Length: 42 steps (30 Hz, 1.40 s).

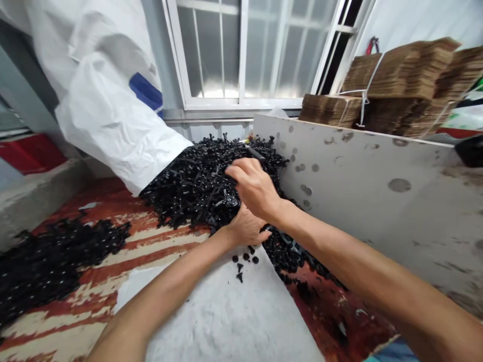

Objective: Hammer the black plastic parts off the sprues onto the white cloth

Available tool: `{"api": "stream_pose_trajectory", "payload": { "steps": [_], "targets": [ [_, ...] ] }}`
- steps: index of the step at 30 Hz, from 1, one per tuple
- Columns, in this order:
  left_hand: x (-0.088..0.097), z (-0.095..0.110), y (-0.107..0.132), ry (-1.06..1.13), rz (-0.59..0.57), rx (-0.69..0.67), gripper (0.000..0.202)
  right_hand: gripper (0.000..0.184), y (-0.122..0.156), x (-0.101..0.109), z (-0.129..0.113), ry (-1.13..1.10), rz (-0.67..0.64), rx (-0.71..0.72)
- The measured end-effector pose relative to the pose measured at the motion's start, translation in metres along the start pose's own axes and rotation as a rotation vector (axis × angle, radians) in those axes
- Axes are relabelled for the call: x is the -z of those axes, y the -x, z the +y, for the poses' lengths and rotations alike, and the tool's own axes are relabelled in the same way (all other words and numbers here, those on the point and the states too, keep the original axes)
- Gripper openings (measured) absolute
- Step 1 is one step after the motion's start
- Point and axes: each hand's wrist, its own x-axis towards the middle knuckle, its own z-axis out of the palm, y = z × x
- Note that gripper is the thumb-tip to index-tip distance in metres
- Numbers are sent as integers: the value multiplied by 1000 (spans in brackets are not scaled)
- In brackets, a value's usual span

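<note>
Big tangled heap of small black plastic parts [196,191], piled on a worn red-and-white tabletop [158,236], far side toward the wall, right edge touching an upright white board [377,201]. Pressed into the near top of the heap, right hand [254,188], back of the hand up, fingers curled down and closed around a clump of the parts. Directly under it, left hand [245,229], resting at the heap's lower edge and largely covered by the right wrist; fingers hidden, so cannot tell how far open or whether gripping anything. Both bare forearms reaching in from the bottom of the view and crossing near the wrists. Just below the hands, a few loose pieces [245,259] scattered on a white sheet [226,311] spread over the near part of the tabletop. To the left of the heap and touching it, a bulging white sack [113,115] with a blue patch. Farther left, well apart, a second heap [49,256] of the same dark pieces, lower and flatter. Behind the board, bundled cardboard stacks [407,85] tied with white strapping. At the back, a white-framed window [245,50] with frosted panes and bars.
</note>
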Motion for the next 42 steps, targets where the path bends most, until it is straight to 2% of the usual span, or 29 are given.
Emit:
{"api": "stream_pose_trajectory", "payload": {
  "steps": [2,4,9,12,14,17,21,26,29,35,37,39,42],
  "targets": [
    [-2,-11,-3,3,-16,-21,35,56,-17,-18,1,-36,-58,-18],
    [2,-23,-4,-17,-8,-23,35,62,-18,-33,11,-56,-88,-99],
    [21,-53,7,-256,47,5,26,55,22,-49,56,-47,-49,-422],
    [29,-72,18,-317,112,-58,20,67,38,-58,84,-56,-69,-567],
    [32,-86,25,-329,159,-46,24,76,39,-71,93,-97,-112,-583],
    [39,-109,35,-336,192,42,31,80,27,-95,88,-153,-123,-547],
    [44,-139,44,-310,168,118,31,77,-3,-122,62,-179,-76,-549],
    [44,-167,47,-295,190,153,29,75,-35,-136,52,-198,-83,-555],
    [47,-167,44,-318,185,180,26,76,-38,-131,61,-221,-124,-540],
    [55,-137,43,-320,92,274,30,86,-32,-97,81,-284,-280,-439],
    [57,-128,45,-322,91,300,29,77,-30,-81,87,-278,-313,-394],
    [58,-117,45,-324,120,331,27,60,-26,-63,92,-259,-331,-353],
    [56,-91,35,-311,172,352,25,43,-7,-37,95,-192,-342,-358]
  ]
}}
